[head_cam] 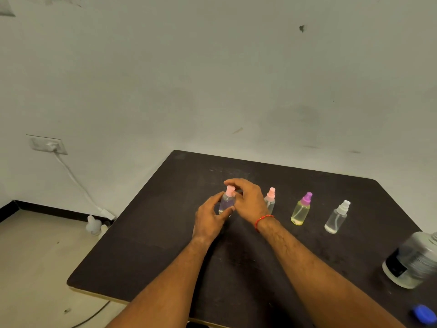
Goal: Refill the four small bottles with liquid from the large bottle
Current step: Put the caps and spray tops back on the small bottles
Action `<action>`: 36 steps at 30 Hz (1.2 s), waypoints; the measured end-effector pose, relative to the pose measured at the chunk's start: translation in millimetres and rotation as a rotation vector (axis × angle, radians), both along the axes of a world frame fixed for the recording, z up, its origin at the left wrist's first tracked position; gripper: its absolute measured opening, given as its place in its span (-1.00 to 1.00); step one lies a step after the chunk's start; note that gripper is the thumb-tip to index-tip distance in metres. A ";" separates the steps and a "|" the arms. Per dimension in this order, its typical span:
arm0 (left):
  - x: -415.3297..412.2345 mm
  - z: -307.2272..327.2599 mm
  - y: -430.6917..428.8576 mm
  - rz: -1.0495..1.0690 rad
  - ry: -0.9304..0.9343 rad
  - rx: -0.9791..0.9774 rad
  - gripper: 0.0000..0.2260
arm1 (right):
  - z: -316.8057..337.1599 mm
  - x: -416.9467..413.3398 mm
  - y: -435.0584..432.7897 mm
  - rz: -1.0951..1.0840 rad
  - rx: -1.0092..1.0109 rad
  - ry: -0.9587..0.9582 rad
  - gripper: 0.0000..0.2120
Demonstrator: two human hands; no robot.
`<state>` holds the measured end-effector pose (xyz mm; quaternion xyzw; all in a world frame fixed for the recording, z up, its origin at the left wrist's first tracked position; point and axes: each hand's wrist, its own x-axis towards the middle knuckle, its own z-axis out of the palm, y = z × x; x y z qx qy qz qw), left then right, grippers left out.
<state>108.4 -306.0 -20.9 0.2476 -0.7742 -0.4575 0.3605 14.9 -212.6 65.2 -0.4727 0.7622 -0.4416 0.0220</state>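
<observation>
L hand (210, 218) gripped small bottle (226, 202) upright on table (153, 252); R hand (248, 200) pinched its pink cap (229, 191). Large bottle (412, 261) stood at far right (blue cap (423, 314) near it).

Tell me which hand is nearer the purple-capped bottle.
Right. The right hand pinches the held bottle's cap, left of the purple-capped bottle; the left hand holds that bottle's body, farther left.
</observation>
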 end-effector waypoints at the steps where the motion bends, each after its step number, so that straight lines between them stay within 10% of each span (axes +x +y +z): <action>1: 0.0 0.1 0.0 -0.001 0.000 -0.002 -0.58 | -1.8 -0.2 -0.4 -0.013 -0.010 0.011 -0.66; 12: 0.6 -1.2 -0.8 -0.020 0.001 -0.010 -0.58 | -5.8 -0.4 -0.2 0.010 -0.014 -0.042 -0.48; 19: -0.1 -1.8 -1.7 -0.013 -0.029 -0.024 -0.55 | -7.2 -1.5 0.0 -0.110 -0.043 0.027 -0.78; 26: 0.2 0.1 -0.6 -0.022 -0.014 0.000 -0.55 | -4.9 -0.3 -0.6 -0.021 -0.017 -0.040 -0.54; 36: 1.8 1.0 1.2 -0.037 -0.031 -0.009 -0.58 | -2.5 2.9 -2.5 -0.076 0.033 0.072 -0.76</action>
